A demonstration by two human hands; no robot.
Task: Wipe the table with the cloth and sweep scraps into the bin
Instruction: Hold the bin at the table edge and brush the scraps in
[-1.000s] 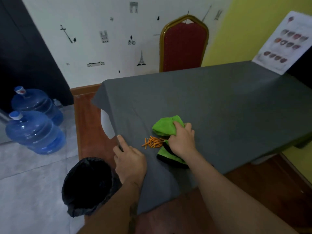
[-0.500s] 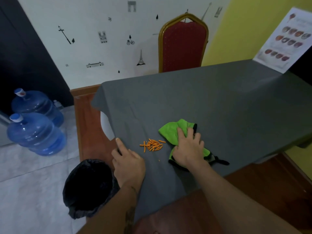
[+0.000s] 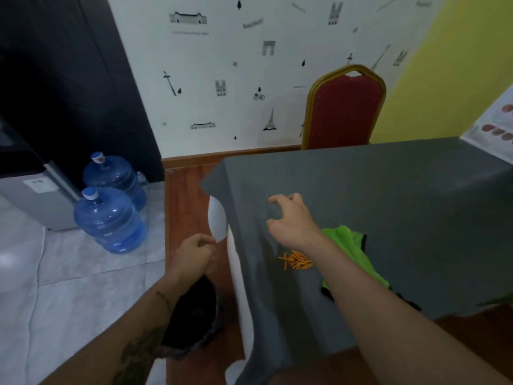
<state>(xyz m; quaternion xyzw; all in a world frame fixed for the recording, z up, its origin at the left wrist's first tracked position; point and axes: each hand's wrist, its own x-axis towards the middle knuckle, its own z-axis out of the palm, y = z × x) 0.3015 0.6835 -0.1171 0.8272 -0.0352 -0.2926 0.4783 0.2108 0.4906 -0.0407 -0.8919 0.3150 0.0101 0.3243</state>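
Observation:
The green cloth (image 3: 348,244) lies crumpled on the grey tablecloth (image 3: 402,207), partly behind my right forearm. A small heap of orange scraps (image 3: 295,263) sits just left of it, near the table's left edge. My right hand (image 3: 293,218) hovers over the tablecloth beyond the scraps, fingers apart and curled, holding nothing. My left hand (image 3: 194,254) is off the table beside its white edge, fingers curled in, above the black-lined bin (image 3: 191,323) on the floor below the table's left side. My left forearm hides part of the bin.
Two blue water jugs (image 3: 111,218) stand on the tiled floor at left beside a grey appliance (image 3: 36,195). A red chair with a gold frame (image 3: 342,109) stands behind the table. A printed sheet (image 3: 497,129) lies at the table's far right.
My right hand has let go of the green cloth and moved left and away, past the scraps. My left hand has left the tabletop and now hangs over the bin. The view has swung left.

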